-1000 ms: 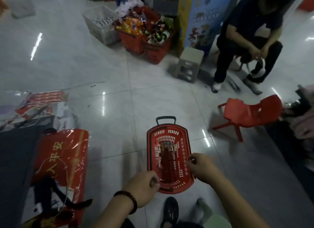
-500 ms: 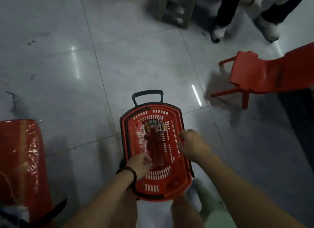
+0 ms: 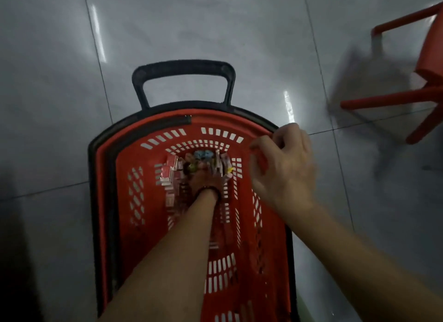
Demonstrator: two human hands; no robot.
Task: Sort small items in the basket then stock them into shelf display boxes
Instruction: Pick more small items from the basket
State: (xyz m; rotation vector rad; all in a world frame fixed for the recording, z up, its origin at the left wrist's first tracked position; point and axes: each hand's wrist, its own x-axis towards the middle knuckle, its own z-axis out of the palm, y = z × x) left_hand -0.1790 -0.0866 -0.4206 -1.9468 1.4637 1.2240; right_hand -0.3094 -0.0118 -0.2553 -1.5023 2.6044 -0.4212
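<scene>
A deep red plastic basket (image 3: 124,201) with a black handle (image 3: 183,68) stands on the tiled floor right below me. Several small packets (image 3: 171,173), red, white and pink, lie at its bottom with some blue and yellow bits at the far end. My left hand (image 3: 203,180) reaches deep inside to the bottom among the packets; its fingers are hidden in the dark pile, and a dark band sits on the wrist. My right hand (image 3: 285,165) grips the basket's right rim, fingers curled over the edge.
A red plastic chair (image 3: 412,81) stands on the grey tiled floor (image 3: 72,81) at the upper right. A pale green object (image 3: 306,309) shows at the bottom edge beside the basket.
The view has dropped closer over the basket. My left hand went from the near rim down to the bottom among the packets. My right hand stays on the right rim.
</scene>
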